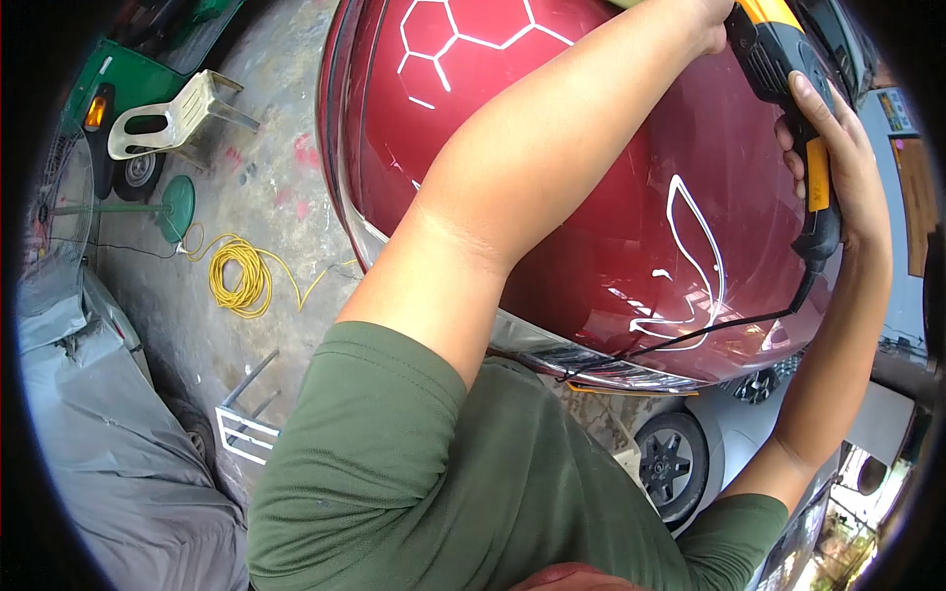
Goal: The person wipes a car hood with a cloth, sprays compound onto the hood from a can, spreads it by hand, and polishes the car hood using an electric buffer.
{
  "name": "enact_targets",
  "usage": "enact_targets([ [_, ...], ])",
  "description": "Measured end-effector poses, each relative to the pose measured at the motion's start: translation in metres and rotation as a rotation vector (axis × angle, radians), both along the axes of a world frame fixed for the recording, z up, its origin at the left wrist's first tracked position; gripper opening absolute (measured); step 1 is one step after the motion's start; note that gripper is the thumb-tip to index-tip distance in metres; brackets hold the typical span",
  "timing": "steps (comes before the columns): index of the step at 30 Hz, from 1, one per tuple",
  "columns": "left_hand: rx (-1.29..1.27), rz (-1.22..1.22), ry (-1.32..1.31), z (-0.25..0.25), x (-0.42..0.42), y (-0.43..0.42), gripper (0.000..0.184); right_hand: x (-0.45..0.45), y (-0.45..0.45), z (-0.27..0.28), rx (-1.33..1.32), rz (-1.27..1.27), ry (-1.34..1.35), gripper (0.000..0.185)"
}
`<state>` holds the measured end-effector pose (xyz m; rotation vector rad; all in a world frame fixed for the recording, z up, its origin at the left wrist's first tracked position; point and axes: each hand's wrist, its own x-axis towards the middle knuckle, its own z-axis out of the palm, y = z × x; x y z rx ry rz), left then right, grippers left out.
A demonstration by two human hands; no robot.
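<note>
An orange-and-black corded power tool (pixel 774 54) is at the upper right, over the glossy dark red car body (pixel 601 266). My right hand (pixel 845 148) is wrapped round its rear handle. At the top edge, my left hand (pixel 708 22) is beside the tool's front end; its fingers are out of frame or hidden, so its grip cannot be made out. My left forearm crosses above the red panel. From the handle, a black cord (pixel 729 323) runs down over the panel. White reflections show on the paint.
On the concrete floor at left are a coiled yellow cord (pixel 239 276), a plastic chair (pixel 177 116), a green round stand base (pixel 177 209) and a small white-topped stand (pixel 246 435). A covered vehicle (pixel 118 443) stands lower left, a silver car (pixel 729 433) lower right.
</note>
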<state>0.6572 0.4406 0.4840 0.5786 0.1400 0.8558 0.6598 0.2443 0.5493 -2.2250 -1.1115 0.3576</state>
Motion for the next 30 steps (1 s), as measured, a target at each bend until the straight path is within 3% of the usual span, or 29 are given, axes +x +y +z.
enact_targets([
  [7,-0.004,-0.007,0.000,-0.002,-0.001,-0.007,0.074,-0.005,-0.002,0.001,-0.008,-0.018,0.045,0.066],
  [10,-0.001,-0.007,-0.003,-0.001,0.000,-0.013,0.072,-0.010,-0.009,-0.001,0.007,-0.010,0.041,0.053],
  [16,0.003,-0.003,-0.003,-0.003,-0.009,-0.034,0.068,-0.015,-0.032,-0.003,0.002,-0.042,0.076,0.061],
  [19,0.004,0.003,-0.014,-0.003,-0.017,-0.051,0.066,-0.023,-0.046,-0.004,0.017,-0.053,0.131,0.060],
  [20,0.004,0.004,-0.018,-0.003,-0.021,-0.056,0.065,-0.030,-0.050,-0.006,0.031,-0.066,0.114,0.051],
  [27,0.038,0.060,-0.029,-0.015,-0.035,-0.101,0.063,-0.042,-0.091,-0.008,0.036,-0.078,0.176,0.051],
  [30,0.022,-0.023,0.027,-0.019,-0.034,-0.114,0.065,-0.046,-0.109,-0.009,0.049,-0.080,0.208,0.051],
])
